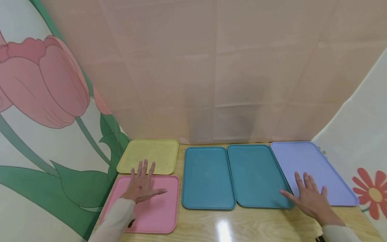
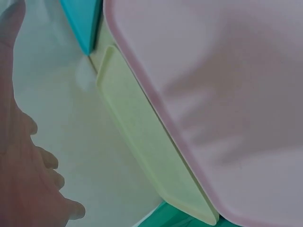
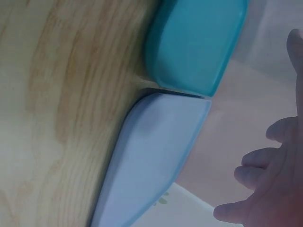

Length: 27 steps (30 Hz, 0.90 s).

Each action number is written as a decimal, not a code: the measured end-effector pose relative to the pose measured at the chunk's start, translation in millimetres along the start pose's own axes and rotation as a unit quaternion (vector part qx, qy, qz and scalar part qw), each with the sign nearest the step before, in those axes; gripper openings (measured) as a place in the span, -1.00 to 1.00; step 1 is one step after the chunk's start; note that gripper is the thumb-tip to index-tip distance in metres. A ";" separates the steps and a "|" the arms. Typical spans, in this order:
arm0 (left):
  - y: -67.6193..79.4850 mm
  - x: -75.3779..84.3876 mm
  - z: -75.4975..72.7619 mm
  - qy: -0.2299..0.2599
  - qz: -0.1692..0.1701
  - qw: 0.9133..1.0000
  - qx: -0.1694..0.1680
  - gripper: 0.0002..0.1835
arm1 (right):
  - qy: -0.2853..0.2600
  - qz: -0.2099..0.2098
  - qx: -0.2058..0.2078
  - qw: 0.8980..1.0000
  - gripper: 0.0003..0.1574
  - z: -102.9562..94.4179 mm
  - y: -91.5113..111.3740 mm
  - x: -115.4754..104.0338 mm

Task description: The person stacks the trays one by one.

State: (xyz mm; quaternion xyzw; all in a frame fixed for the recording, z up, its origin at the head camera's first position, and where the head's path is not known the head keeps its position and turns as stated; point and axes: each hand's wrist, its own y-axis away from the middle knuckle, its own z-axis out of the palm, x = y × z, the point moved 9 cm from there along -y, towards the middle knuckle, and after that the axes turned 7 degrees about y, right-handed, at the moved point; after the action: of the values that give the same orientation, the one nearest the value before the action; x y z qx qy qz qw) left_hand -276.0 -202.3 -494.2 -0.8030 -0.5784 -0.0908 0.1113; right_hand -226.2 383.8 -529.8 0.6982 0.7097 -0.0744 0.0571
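Observation:
My left hand [image 1: 141,185] hovers over the pink tray [image 1: 157,215], fingers spread and holding nothing. Its shadow falls on that tray in the left wrist view. Behind the pink tray lies a yellow tray [image 1: 151,154], just past my left fingertips. My right hand [image 1: 311,201], also spread and holding nothing, is above the near edge of the lavender tray [image 1: 305,158], its thumb toward the right-hand teal tray [image 1: 257,174]. Another teal tray [image 1: 208,178] lies beside that one, between the two hands. No objects show on the trays.
The trays lie on a light wooden table [image 1: 199,225]. A plain beige sheet [image 1: 217,67] hangs behind it. On the left stands a panel with a printed pink tulip [image 1: 60,80]; on the right, a white panel bears a red flower [image 1: 375,195].

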 end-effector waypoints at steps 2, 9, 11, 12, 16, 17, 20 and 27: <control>-1.1 3.3 1.8 0.004 0.004 1.000 -0.002 0.33 | -0.001 0.001 0.009 1.000 0.33 0.8 0.9 1.7; -6.6 12.1 12.1 0.015 0.006 1.000 -0.015 0.31 | 0.008 0.001 0.076 0.997 0.25 -2.1 2.6 6.6; -7.9 14.3 16.1 0.014 0.006 1.000 -0.020 0.32 | 0.003 0.005 0.082 0.997 0.22 -1.2 2.7 9.0; -8.3 15.3 18.3 0.015 0.006 1.000 -0.023 0.33 | -0.002 0.008 0.082 0.997 0.21 -0.6 2.9 10.0; -9.8 19.7 27.0 0.017 0.013 0.999 -0.026 0.31 | -0.017 0.027 0.070 0.997 0.17 4.0 3.2 15.2; -10.1 20.8 28.9 0.021 0.015 0.999 -0.025 0.31 | -0.021 0.030 0.067 0.997 0.17 5.5 3.3 16.6; -10.3 24.3 33.4 0.031 0.021 0.999 -0.019 0.29 | -0.031 0.041 0.060 0.997 0.14 8.2 4.2 19.8; -10.7 30.0 43.4 0.044 0.023 0.999 -0.015 0.25 | -0.045 0.051 0.055 0.996 0.08 13.2 8.0 23.5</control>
State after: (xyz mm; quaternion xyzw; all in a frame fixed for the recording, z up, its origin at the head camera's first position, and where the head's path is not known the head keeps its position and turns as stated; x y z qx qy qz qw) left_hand -276.0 -159.5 -526.8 -0.8131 -0.5526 -0.1319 0.1270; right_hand -218.9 404.5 -547.3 0.7319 0.6643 -0.1418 0.0545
